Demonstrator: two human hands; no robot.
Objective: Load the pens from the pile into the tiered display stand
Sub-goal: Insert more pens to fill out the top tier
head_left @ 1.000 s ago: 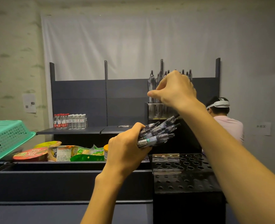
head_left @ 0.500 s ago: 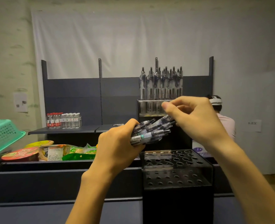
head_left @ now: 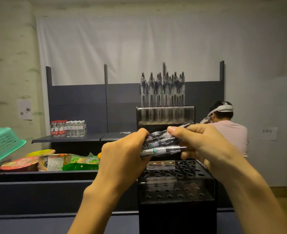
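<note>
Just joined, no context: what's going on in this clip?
A person is loading pens into a tiered display stand. The left hand grips a bundle of pens, and the right hand pinches one at the top of the bundle. The stand's top tier already holds a row of upright pens; the holes in the front tiers are empty.

A green plastic basket [head_left: 2,146] juts in at the left edge, tilted, above a red-lidded instant noodle cup [head_left: 19,164]. Beside the cup lie snack packets [head_left: 68,162], green and yellow, in a dark trough. Farther back, a dark shelf [head_left: 67,138] carries a row of small water bottles [head_left: 68,128], red-labelled ones to the left. A white sheet [head_left: 122,48] hangs on the wall behind. At right, a person in a pink shirt [head_left: 230,132] wears a white headband. A paper notice [head_left: 25,109] is stuck to the left wall.
</note>
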